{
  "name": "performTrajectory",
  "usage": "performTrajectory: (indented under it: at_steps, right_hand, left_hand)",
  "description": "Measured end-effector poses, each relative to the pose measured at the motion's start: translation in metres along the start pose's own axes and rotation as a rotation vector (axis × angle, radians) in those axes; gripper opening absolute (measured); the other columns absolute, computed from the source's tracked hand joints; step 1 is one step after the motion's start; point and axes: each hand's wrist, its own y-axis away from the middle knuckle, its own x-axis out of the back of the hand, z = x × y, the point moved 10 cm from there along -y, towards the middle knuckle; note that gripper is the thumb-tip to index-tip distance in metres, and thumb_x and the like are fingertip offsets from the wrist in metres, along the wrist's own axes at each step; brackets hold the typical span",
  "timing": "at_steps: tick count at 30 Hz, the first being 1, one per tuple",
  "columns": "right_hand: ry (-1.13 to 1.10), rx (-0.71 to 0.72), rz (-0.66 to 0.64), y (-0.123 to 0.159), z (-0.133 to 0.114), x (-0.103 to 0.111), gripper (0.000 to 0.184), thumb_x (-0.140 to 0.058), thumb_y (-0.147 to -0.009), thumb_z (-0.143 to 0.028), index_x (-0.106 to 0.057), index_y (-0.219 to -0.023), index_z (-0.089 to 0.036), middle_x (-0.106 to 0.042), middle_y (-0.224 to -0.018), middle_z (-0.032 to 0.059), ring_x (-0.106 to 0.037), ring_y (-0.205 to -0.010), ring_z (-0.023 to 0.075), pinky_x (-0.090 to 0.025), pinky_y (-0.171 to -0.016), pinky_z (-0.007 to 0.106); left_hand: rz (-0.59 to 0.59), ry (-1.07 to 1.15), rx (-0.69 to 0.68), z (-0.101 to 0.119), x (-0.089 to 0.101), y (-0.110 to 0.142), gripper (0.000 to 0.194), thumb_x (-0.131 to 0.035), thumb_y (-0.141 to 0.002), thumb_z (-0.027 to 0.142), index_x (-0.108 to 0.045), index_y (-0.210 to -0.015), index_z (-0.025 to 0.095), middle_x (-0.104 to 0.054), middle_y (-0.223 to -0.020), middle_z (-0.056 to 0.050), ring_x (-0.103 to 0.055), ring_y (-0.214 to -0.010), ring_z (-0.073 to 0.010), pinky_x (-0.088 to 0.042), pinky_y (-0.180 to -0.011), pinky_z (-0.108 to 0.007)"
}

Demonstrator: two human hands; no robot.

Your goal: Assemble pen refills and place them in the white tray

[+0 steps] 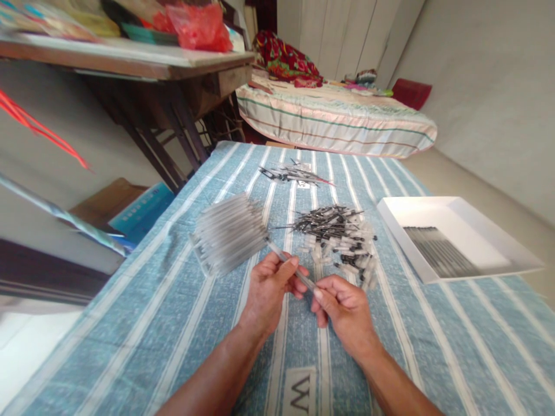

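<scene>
My left hand [271, 286] and my right hand [342, 309] are closed on the two ends of one clear plastic pen tube [291, 267], held slanted just above the cloth. A stack of clear pen tubes [228, 234] lies to the upper left of my left hand. A heap of dark refills and small clear caps [340, 234] lies just beyond my right hand. A smaller bunch of dark refills [292, 173] rests farther back on the cloth.
A blue and white striped cloth [173, 323] covers the work surface. A white tray [477, 254] with a row of dark finished pens stands at the right. A wooden table stands at the back left, a bed behind, cardboard boxes on the floor at left.
</scene>
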Motion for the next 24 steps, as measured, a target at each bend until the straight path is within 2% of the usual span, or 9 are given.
performTrajectory:
  at_steps: [6, 11, 13, 16, 17, 19, 21, 22, 24]
  right_hand:
    - [0.071, -0.044, -0.089, -0.008, -0.008, -0.005, 0.017, -0.054, -0.079, -0.033, -0.052, -0.072, -0.018, -0.056, -0.054, -0.0039, -0.046, -0.038, 0.0072, -0.036, -0.038, 0.019]
    - [0.385, 0.182, -0.120, -0.016, -0.047, -0.006, 0.017, -0.055, -0.075, -0.024, -0.055, -0.059, -0.018, -0.056, -0.058, -0.0028, -0.048, -0.052, 0.0086, -0.038, -0.051, 0.019]
    - [0.526, 0.258, -0.094, -0.016, -0.057, -0.006, 0.015, -0.057, -0.073, -0.020, -0.057, -0.058, -0.019, -0.054, -0.056, -0.0040, -0.045, -0.051, 0.0079, -0.035, -0.050, 0.019]
    - [0.660, 0.323, -0.082, -0.015, -0.068, 0.001, 0.014, -0.059, -0.069, -0.017, -0.057, -0.056, -0.018, -0.049, -0.053, -0.0052, -0.043, -0.050, 0.0074, -0.032, -0.049, 0.018]
    - [0.689, 0.326, -0.071, -0.017, -0.072, 0.010, 0.013, -0.058, -0.070, -0.017, -0.058, -0.057, -0.018, -0.050, -0.053, -0.0051, -0.044, -0.050, 0.0076, -0.032, -0.049, 0.018]
    - [0.758, 0.299, -0.006, -0.023, -0.083, 0.044, 0.012, -0.055, -0.074, -0.020, -0.061, -0.063, -0.019, -0.054, -0.057, -0.0041, -0.048, -0.052, 0.0084, -0.034, -0.049, 0.017]
    - [0.901, 0.220, 0.133, -0.034, -0.095, 0.101, 0.017, -0.051, -0.079, -0.023, -0.064, -0.069, -0.019, -0.060, -0.063, -0.0025, -0.053, -0.057, 0.0094, -0.037, -0.052, 0.017]
    - [1.048, 0.161, 0.236, -0.039, -0.102, 0.135, 0.018, -0.049, -0.080, -0.023, -0.065, -0.071, -0.020, -0.063, -0.066, -0.0016, -0.055, -0.061, 0.0103, -0.038, -0.056, 0.018]
    - [1.378, -0.102, 0.386, -0.048, -0.104, 0.207, 0.019, -0.048, -0.080, -0.025, -0.067, -0.077, -0.023, -0.067, -0.075, -0.0004, -0.059, -0.072, 0.0126, -0.039, -0.062, 0.018]
  left_hand:
    - [-0.003, -0.014, 0.011, 0.004, -0.001, 0.001, 0.020, -0.068, -0.067, 0.028, -0.055, -0.075, 0.015, -0.066, -0.064, 0.000, -0.054, -0.043, -0.0096, -0.042, -0.041, -0.021]
    - [-0.051, -0.145, 0.035, 0.003, -0.007, -0.001, 0.020, -0.069, -0.066, 0.032, -0.061, -0.069, 0.015, -0.062, -0.056, 0.001, -0.050, -0.044, -0.0104, -0.038, -0.041, -0.021]
    - [-0.040, -0.229, 0.036, 0.002, -0.008, -0.001, 0.021, -0.069, -0.064, 0.035, -0.064, -0.067, 0.015, -0.056, -0.046, 0.002, -0.045, -0.043, -0.0106, -0.036, -0.042, -0.021]
    - [-0.050, -0.313, 0.080, -0.001, -0.011, -0.001, 0.023, -0.070, -0.062, 0.039, -0.067, -0.071, 0.018, -0.057, -0.048, 0.002, -0.047, -0.049, -0.0131, -0.039, -0.047, -0.023]
    - [-0.050, -0.334, 0.098, -0.003, -0.010, -0.001, 0.026, -0.070, -0.061, 0.042, -0.068, -0.075, 0.020, -0.059, -0.051, 0.002, -0.048, -0.050, -0.0140, -0.040, -0.049, -0.025]
    - [-0.032, -0.371, 0.126, -0.004, -0.007, -0.003, 0.034, -0.071, -0.059, 0.046, -0.068, -0.083, 0.023, -0.065, -0.059, 0.001, -0.049, -0.052, -0.0155, -0.041, -0.053, -0.027]
    - [-0.011, -0.390, 0.140, -0.005, -0.001, -0.005, 0.036, -0.072, -0.057, 0.048, -0.068, -0.084, 0.025, -0.069, -0.068, 0.000, -0.051, -0.054, -0.0165, -0.042, -0.056, -0.029]
    - [-0.007, -0.392, 0.143, -0.005, 0.001, -0.006, 0.036, -0.072, -0.056, 0.048, -0.068, -0.083, 0.025, -0.069, -0.070, 0.000, -0.051, -0.055, -0.0169, -0.043, -0.056, -0.029]
    - [-0.014, -0.398, 0.149, -0.007, 0.003, -0.008, 0.033, -0.073, -0.056, 0.047, -0.069, -0.080, 0.026, -0.070, -0.069, 0.000, -0.052, -0.055, -0.0174, -0.043, -0.056, -0.029]
